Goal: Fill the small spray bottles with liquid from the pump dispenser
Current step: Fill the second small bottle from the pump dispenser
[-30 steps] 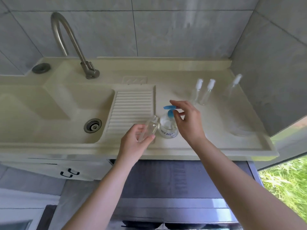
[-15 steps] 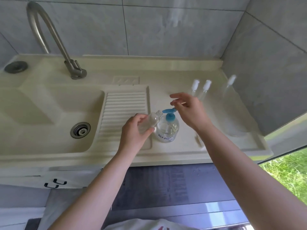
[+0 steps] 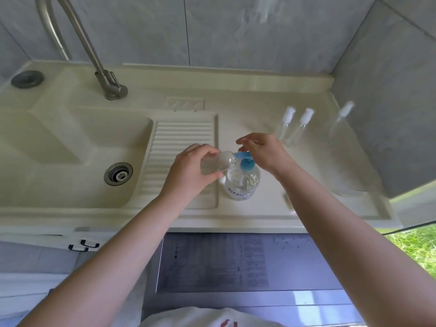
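The left hand (image 3: 188, 171) grips the small clear spray bottle (image 3: 218, 163), tilted mouth-first against the blue pump spout (image 3: 243, 156); the right hand (image 3: 264, 151), fingers relaxed, rests on the pump head.

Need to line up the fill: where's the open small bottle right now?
In the head view it's centre frame: the left hand holds the small bottle tilted, its mouth at the pump dispenser spout.
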`<state>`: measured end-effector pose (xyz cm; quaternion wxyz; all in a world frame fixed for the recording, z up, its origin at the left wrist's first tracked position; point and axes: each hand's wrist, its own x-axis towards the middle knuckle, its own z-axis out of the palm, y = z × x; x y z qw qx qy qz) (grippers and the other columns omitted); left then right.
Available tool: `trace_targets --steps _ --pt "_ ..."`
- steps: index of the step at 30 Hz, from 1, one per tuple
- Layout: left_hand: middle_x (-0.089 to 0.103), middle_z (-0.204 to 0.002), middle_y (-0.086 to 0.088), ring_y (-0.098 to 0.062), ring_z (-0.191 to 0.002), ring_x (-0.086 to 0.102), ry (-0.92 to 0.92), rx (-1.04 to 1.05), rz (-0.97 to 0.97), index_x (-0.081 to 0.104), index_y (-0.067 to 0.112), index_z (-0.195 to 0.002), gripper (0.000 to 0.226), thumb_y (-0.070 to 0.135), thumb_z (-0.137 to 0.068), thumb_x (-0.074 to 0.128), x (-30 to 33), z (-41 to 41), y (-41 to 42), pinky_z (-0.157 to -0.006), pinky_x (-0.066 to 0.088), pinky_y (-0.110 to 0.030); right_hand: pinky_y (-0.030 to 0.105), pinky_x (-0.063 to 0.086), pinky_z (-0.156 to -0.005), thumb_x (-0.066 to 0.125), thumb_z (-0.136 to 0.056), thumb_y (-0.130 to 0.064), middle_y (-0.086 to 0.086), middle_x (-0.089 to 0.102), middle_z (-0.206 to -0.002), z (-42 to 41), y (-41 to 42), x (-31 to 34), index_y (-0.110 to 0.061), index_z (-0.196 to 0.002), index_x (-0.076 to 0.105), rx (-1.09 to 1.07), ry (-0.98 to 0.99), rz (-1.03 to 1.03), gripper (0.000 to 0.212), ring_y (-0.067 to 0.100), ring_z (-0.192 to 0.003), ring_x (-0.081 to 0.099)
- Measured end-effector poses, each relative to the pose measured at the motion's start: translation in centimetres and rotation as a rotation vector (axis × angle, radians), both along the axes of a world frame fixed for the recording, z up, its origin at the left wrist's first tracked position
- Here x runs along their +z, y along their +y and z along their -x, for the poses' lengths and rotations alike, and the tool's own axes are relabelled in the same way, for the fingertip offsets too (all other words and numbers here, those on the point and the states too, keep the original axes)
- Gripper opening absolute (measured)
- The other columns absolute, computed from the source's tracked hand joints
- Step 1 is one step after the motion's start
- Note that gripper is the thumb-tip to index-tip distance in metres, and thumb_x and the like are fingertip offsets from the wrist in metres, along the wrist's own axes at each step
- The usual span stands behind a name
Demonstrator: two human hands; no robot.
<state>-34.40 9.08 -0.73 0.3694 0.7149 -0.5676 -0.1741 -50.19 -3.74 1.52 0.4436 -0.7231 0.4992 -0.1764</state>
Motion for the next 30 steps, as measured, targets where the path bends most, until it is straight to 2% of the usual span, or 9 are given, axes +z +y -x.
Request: trace_targets --steps 6,10,13,15,19,21,23,26,30 --pt "0.065 -0.101 0.014 -0.006 -0.092 0.061 0.061 -0.098 -0.136 0.058 0.039 -0.124 0.073 0.026 -0.06 0.092 1.6 -1.4 -0.9 -0.084 0.048 -0.021 0.02 0.047 -0.069 0.048 -0.1 -0.025 -0.004 0.074 -0.1 0.0 -0.5 -0.1 -0.021 -0.112 0.074 0.009 0.007 -0.041 0.029 0.014 -0.096 0.065" --pt "0.064 -0.1 0.014 -0.004 -0.09 0.06 0.043 -0.158 -0.167 0.061 0.04 -0.117 0.067 0.024 -0.06 0.093 2.0 -1.8 -1.5 -0.075 0.042 -0.009 0.021 0.047 -0.068 0.048 -0.1 -0.025 -0.002 0.074 -0.102 -0.2 -0.8 0.1 -0.02 -0.113 0.073 0.01 0.047 -0.038 0.029 0.016 -0.094 0.066" --pt "0.063 -0.101 0.014 -0.004 -0.088 0.06 0.015 -0.176 -0.154 0.065 0.039 -0.111 0.061 0.022 -0.059 0.093 2.1 -2.0 -1.7 -0.071 0.039 -0.004 0.03 0.054 -0.083 0.048 -0.1 -0.027 0.002 0.074 -0.102 -0.7 -1.3 0.3 -0.016 -0.112 0.073 -0.004 0.094 0.0 0.03 0.021 -0.1 0.066" --pt "0.062 -0.102 0.013 -0.005 -0.089 0.06 -0.019 -0.186 -0.143 0.068 0.037 -0.108 0.057 0.022 -0.06 0.093 2.0 -2.1 -1.9 -0.072 0.04 -0.004 0.038 0.051 -0.092 0.045 -0.1 -0.029 0.006 0.072 -0.107 -1.2 -1.5 0.5 -0.014 -0.112 0.071 -0.001 0.195 0.089 0.032 0.027 -0.105 0.062" --pt "0.061 -0.103 0.014 -0.007 -0.091 0.061 -0.069 -0.206 -0.118 0.069 0.035 -0.11 0.056 0.024 -0.06 0.092 1.9 -2.2 -2.0 -0.082 0.049 -0.018 0.045 0.032 -0.11 0.039 -0.102 -0.042 0.005 0.06 -0.133 -1.9 -1.5 0.0 -0.027 -0.132 0.06 -0.016 0.499 0.401 0.039 0.03 -0.13 0.047" --pt "0.061 -0.102 0.014 -0.006 -0.091 0.06 -0.093 -0.207 -0.1 0.07 0.033 -0.11 0.055 0.023 -0.061 0.092 2.2 -2.1 -2.0 -0.087 0.051 -0.024 0.051 0.01 -0.119 0.033 -0.103 -0.046 0.004 0.046 -0.151 -2.0 -1.3 -0.2 -0.029 -0.141 0.051 -0.004 0.622 0.555 0.045 0.03 -0.149 0.023" --pt "0.062 -0.1 0.011 -0.006 -0.09 0.06 -0.103 -0.21 -0.084 0.071 0.029 -0.11 0.054 0.019 -0.061 0.091 2.6 -2.0 -2.1 -0.089 0.051 -0.026 0.057 -0.006 -0.119 0.026 -0.104 -0.047 0.006 0.028 -0.162 -1.9 -1.1 -0.2 -0.029 -0.147 0.042 0.025 0.69 0.619 0.05 0.033 -0.154 0.001" --pt "0.063 -0.1 0.005 -0.009 -0.091 0.061 -0.095 -0.219 -0.072 0.072 0.025 -0.111 0.055 0.014 -0.061 0.092 3.1 -1.9 -2.2 -0.091 0.05 -0.025 0.062 -0.014 -0.118 0.02 -0.103 -0.051 0.009 0.01 -0.167 -1.8 -1.1 -0.1 -0.03 -0.155 0.027 0.026 0.739 0.614 0.056 0.036 -0.153 -0.013" --pt "0.063 -0.101 0.007 -0.012 -0.091 0.063 -0.065 -0.225 -0.095 0.07 0.026 -0.115 0.06 0.014 -0.06 0.092 3.2 -2.1 -2.2 -0.087 0.05 -0.019 0.063 -0.016 -0.116 0.017 -0.102 -0.056 0.012 0.0 -0.168 -1.7 -1.4 0.1 -0.031 -0.158 0.015 0.026 0.772 0.583 0.061 0.037 -0.151 -0.019"
